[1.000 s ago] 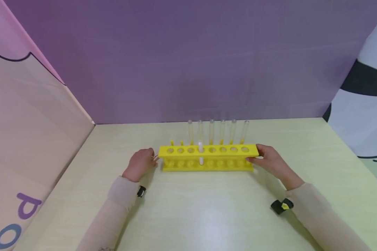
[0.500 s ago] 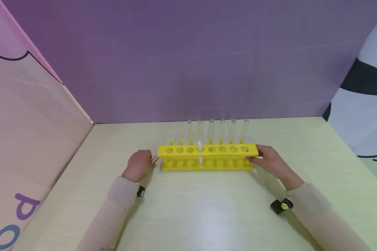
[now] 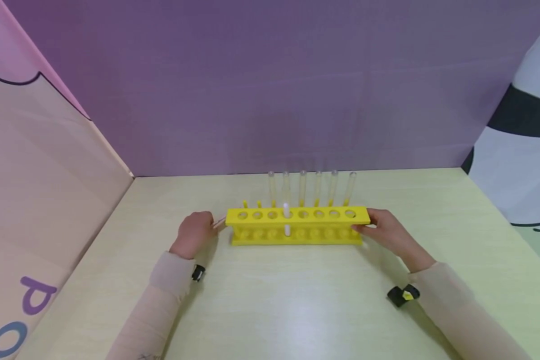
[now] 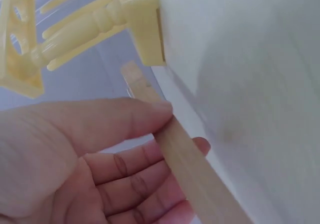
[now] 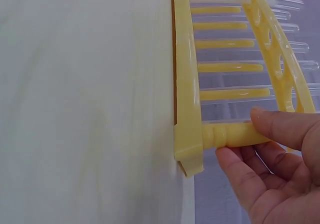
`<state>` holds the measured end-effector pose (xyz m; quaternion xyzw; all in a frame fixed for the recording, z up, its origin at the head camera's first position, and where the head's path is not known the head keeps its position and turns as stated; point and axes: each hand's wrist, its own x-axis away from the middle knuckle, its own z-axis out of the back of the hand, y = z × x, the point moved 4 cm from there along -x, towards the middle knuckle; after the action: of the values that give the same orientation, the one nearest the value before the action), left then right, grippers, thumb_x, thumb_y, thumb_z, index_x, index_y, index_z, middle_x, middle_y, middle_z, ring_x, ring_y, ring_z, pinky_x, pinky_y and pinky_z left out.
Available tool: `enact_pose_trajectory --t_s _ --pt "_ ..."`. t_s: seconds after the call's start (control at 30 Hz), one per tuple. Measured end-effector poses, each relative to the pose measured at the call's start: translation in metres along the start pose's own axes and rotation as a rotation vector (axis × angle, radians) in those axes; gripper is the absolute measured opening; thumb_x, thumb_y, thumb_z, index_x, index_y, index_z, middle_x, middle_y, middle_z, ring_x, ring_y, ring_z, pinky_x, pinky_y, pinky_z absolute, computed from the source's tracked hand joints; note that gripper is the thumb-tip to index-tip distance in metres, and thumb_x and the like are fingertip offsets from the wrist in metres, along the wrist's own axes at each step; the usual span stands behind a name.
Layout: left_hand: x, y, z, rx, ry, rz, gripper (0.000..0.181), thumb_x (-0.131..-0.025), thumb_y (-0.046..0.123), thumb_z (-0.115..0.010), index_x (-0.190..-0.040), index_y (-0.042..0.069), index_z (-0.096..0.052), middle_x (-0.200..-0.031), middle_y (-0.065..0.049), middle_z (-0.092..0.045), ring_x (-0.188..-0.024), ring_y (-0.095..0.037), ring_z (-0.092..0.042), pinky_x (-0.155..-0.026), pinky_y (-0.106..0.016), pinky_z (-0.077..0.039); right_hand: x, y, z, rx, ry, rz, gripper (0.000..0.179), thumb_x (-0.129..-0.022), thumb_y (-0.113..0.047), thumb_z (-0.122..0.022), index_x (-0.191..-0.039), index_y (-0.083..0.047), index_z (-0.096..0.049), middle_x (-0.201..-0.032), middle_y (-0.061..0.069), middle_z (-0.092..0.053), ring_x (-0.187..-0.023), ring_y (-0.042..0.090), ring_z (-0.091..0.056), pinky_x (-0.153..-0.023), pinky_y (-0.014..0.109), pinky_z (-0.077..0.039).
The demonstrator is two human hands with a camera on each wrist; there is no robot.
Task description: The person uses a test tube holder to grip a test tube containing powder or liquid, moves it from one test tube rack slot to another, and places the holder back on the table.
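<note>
A yellow test tube rack (image 3: 263, 221) stands on the table, with several clear test tubes (image 3: 303, 187) upside down on its back pegs. One white tube (image 3: 286, 210) is upright in a hole near the middle. My left hand (image 3: 191, 234), just left of the rack, pinches a flat wooden test tube clamp (image 4: 192, 169) between thumb and fingers. The clamp's tip points toward the rack's left end. At the other end, my right hand (image 5: 285, 169) grips the rack's round side post (image 5: 235, 135) with thumb and fingers.
The pale wooden table (image 3: 270, 295) extends in front of the rack and to both sides. A purple panel (image 3: 274, 90) rises behind it, with a printed panel (image 3: 49, 160) at the left. Black wrist cameras (image 3: 403, 295) hang beneath the sleeves.
My left hand has shifted a little to the left, and more of the clamp shows beside the rack. The right hand keeps its grip; the rack stays in place.
</note>
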<state>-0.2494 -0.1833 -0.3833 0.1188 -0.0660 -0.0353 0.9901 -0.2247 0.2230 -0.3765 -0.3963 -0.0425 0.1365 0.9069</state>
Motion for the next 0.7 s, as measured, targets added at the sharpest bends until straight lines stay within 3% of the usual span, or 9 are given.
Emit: enact_pose_trajectory --t_s 0.23,0.47,0.7 --pt "0.006 -0.002 0.015 0.032 0.131 -0.070 0.015 -0.085 0.007 -0.064 -0.095 -0.004 -0.065 -0.081 -0.014 -0.066 -0.065 -0.025 -0.056 -0.059 -0.036 -0.046 0.002 -0.002 0.001 0.006 0.000 0.031 0.034 -0.090 -0.008 -0.062 -0.119 0.007 -0.058 -0.118 0.022 -0.061 -0.102 0.029 -0.056 -0.086 0.041 -0.046" --pt "0.015 0.000 0.034 0.055 0.250 -0.110 0.018 -0.084 0.006 -0.068 -0.097 -0.006 -0.065 -0.081 -0.017 -0.067 -0.062 -0.026 -0.056 -0.057 -0.038 -0.046 0.001 -0.002 0.001 0.016 0.006 -0.002 0.035 -0.090 -0.008 -0.063 -0.120 0.007 -0.057 -0.118 0.021 -0.061 -0.098 0.026 -0.055 -0.084 0.036 -0.047" --pt "0.026 0.009 0.049 0.087 0.364 -0.152 0.020 -0.084 0.005 -0.068 -0.099 -0.008 -0.064 -0.085 -0.020 -0.068 -0.063 -0.029 -0.059 -0.056 -0.040 -0.047 0.002 -0.004 0.000 -0.004 0.017 0.004 0.034 -0.089 -0.005 -0.063 -0.119 0.008 -0.057 -0.115 0.022 -0.062 -0.096 0.025 -0.056 -0.077 0.023 -0.047"
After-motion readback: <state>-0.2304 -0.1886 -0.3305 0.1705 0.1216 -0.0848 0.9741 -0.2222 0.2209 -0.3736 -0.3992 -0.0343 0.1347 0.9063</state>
